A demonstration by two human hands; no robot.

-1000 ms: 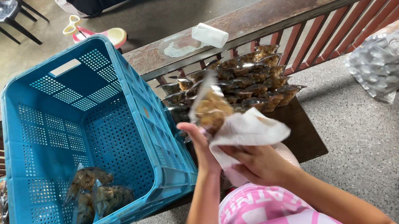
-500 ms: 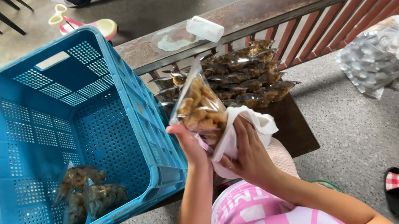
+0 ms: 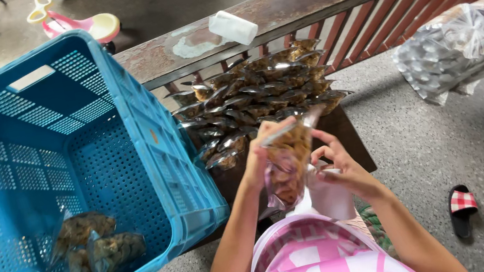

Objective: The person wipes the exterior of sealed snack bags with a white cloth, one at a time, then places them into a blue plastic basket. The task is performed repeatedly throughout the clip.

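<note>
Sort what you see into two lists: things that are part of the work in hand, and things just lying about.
In use: left hand, right hand, snack bag, stacked bags, blue crate.
Lying about: sandal, white block, toy.

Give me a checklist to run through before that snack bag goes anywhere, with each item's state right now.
1. Left hand has a grip on the snack bag near its top: ok.
2. Right hand supports the bag from the side: ok.
3. Bag top closed: cannot tell, fingers cover it.
4. Blue crate is open on top with room beside the bags in its corner: ok.
5. Pile of filled bags sits stacked on the low table, not sliding off: ok.
6. White cloth on the lap is clear of the bag: not ok, it touches the bag's lower edge.
</note>
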